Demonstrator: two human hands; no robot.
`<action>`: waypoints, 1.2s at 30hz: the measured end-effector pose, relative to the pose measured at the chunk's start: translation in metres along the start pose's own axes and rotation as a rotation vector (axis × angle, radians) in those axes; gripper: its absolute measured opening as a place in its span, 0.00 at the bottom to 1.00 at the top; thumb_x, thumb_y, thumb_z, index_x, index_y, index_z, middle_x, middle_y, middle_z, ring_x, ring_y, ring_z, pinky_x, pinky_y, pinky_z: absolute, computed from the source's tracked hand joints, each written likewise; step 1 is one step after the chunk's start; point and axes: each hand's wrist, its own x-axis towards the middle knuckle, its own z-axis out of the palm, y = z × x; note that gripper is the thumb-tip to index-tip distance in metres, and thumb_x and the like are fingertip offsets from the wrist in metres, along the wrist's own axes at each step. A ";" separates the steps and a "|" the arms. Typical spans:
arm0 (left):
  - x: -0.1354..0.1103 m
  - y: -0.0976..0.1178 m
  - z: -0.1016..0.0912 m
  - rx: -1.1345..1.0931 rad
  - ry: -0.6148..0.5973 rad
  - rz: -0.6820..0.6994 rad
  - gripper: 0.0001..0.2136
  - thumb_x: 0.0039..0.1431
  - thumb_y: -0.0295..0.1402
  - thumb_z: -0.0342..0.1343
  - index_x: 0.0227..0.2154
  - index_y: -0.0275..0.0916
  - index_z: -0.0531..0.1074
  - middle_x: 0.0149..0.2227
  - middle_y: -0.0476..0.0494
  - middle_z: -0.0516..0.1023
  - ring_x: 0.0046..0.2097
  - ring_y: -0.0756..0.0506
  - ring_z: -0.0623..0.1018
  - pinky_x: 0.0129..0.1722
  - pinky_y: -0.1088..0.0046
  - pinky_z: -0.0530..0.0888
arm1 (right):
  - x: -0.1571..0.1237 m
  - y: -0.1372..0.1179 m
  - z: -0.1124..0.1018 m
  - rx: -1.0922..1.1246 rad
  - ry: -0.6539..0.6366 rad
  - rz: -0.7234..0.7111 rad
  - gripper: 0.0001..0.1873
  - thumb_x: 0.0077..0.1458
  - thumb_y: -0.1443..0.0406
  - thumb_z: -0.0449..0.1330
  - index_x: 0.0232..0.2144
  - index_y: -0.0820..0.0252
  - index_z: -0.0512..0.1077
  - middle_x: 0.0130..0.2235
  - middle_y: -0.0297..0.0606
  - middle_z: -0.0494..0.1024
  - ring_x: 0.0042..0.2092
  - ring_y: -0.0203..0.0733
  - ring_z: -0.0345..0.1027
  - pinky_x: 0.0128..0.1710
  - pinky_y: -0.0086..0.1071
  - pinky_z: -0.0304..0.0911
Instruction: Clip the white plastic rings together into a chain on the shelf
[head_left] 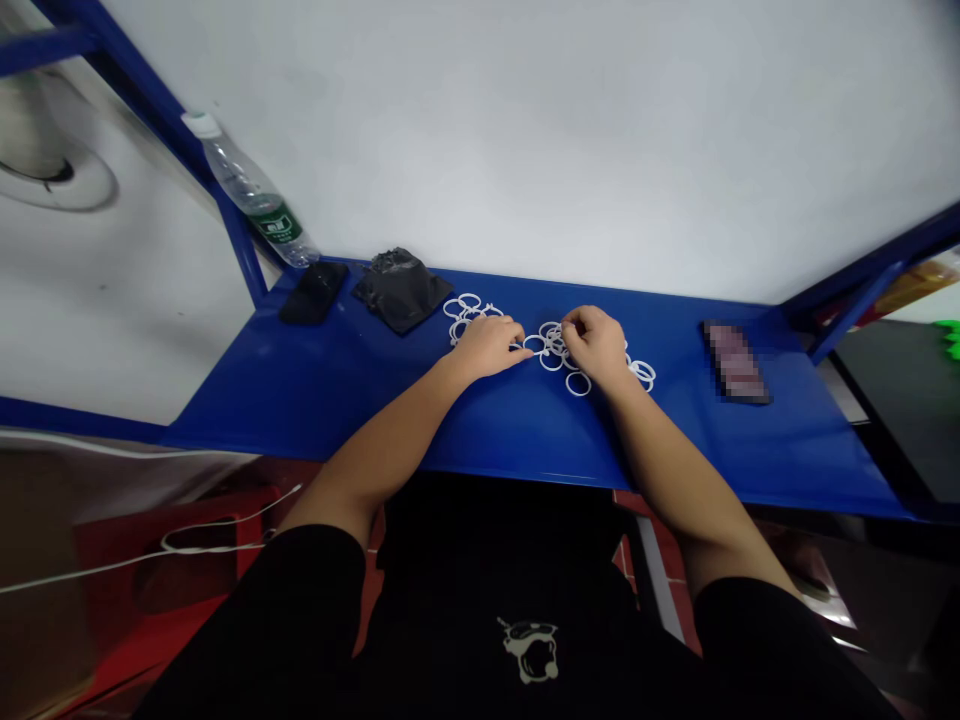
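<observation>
Several thin white rings, some with small knobs, lie on the blue tabletop (517,430) in two loose clusters. My left hand (491,345) reaches over the left ring cluster (469,302), its thumb and fingers closed at the edge of a white ring (535,338). Just to the right, my right hand (595,342) is curled over the other ring cluster (551,362), thumb and fingertips pinched together. Whatever sits between those fingertips is too small to make out. One loose ring (578,394) lies in front of the right hand, and more rings (643,372) show beyond its wrist.
At the back left are a crumpled black plastic bag (403,290), a dark phone (313,292) and a clear bottle (251,190) with a green label. A pixelated flat object (735,362) lies on the right. Blue frame posts (244,245) and a white wall (525,140) bound the table.
</observation>
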 end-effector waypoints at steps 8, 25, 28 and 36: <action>-0.004 0.000 -0.008 0.070 -0.018 -0.108 0.21 0.63 0.50 0.74 0.49 0.40 0.84 0.53 0.36 0.83 0.53 0.35 0.82 0.53 0.60 0.78 | -0.005 -0.007 0.005 0.039 -0.073 -0.119 0.09 0.67 0.60 0.60 0.38 0.54 0.79 0.37 0.43 0.83 0.39 0.49 0.75 0.41 0.40 0.67; -0.006 -0.001 -0.020 -0.056 0.078 -0.071 0.06 0.74 0.34 0.63 0.48 0.42 0.83 0.46 0.42 0.87 0.47 0.41 0.84 0.48 0.65 0.77 | -0.009 -0.007 0.007 0.152 -0.069 -0.199 0.11 0.71 0.57 0.61 0.44 0.55 0.80 0.39 0.41 0.84 0.35 0.46 0.74 0.40 0.41 0.69; -0.005 0.004 -0.014 -0.106 0.188 -0.040 0.04 0.72 0.35 0.66 0.45 0.42 0.83 0.43 0.43 0.87 0.45 0.42 0.84 0.47 0.65 0.77 | -0.011 -0.009 0.007 0.196 -0.084 -0.248 0.16 0.73 0.51 0.60 0.49 0.54 0.80 0.42 0.41 0.84 0.35 0.45 0.73 0.39 0.41 0.70; -0.002 0.014 -0.001 -0.267 0.298 -0.076 0.05 0.67 0.36 0.73 0.39 0.43 0.85 0.37 0.46 0.88 0.40 0.44 0.85 0.44 0.68 0.78 | -0.012 -0.008 0.015 0.217 -0.137 -0.381 0.21 0.72 0.44 0.62 0.49 0.53 0.79 0.43 0.42 0.84 0.38 0.46 0.74 0.41 0.41 0.71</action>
